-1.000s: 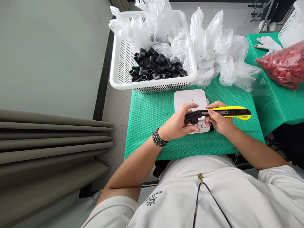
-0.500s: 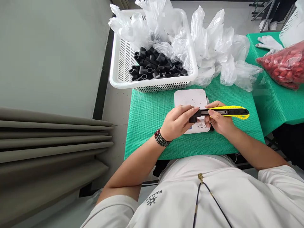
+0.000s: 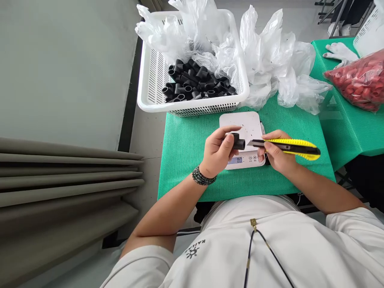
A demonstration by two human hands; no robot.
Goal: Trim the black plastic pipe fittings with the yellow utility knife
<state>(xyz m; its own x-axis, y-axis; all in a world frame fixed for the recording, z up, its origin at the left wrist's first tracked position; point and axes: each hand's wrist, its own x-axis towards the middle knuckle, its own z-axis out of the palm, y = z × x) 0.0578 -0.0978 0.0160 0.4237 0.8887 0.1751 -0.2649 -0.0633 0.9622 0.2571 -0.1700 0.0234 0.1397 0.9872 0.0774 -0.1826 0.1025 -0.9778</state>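
Note:
My left hand [image 3: 218, 151] is closed around a black tee-shaped pipe fitting [image 3: 239, 144], its open end facing right. In my right hand [image 3: 277, 154] is a yellow and black utility knife [image 3: 295, 147], blade out and pointing left. A small gap separates the blade tip from the fitting. Both hands are above a white digital scale [image 3: 240, 119], whose display reads 0.0. Dark specks lie on the scale's plate. Beyond it, a white plastic basket [image 3: 192, 105] holds many more black fittings [image 3: 195, 82].
Clear plastic bags [image 3: 276, 64] lie in and beside the basket. A bag of red fittings [image 3: 361, 82] and a white glove [image 3: 342, 53] rest on the green-covered table [image 3: 348, 128] at right. Grey folded curtain [image 3: 69, 172] and wall stand at left.
The blade has come away from the fitting as the knife shifted slightly right. My left hand has turned, bringing the fitting's open end round to the right and uncovering the scale display.

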